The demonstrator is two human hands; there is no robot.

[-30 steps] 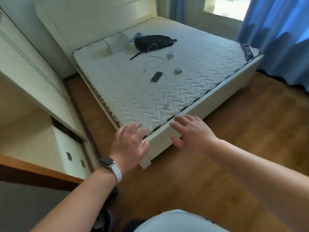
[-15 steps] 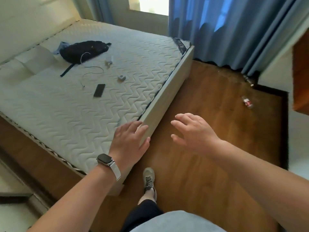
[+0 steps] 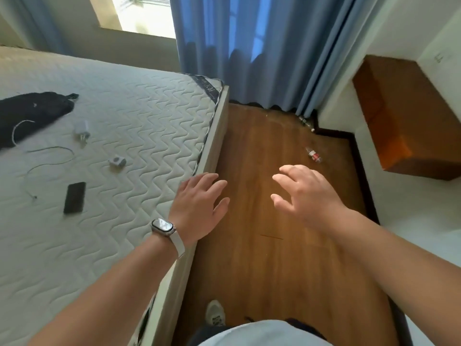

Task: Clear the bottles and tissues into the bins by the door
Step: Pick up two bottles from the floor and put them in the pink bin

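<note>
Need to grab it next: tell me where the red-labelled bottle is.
The red-labelled bottle lies on the wooden floor, ahead of the right hand.

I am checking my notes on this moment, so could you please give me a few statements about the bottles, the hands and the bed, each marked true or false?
1. Both hands are empty. True: the left hand and the right hand are open, holding nothing.
2. A bottle with a red label lies on the wooden floor. True.
3. The second bottle sits on the mattress. False: it lies on the floor at the foot of the blue curtain.
4. The watch is on the right wrist. False: it is on the left wrist.
5. The dark phone lies on the mattress. True.
</note>
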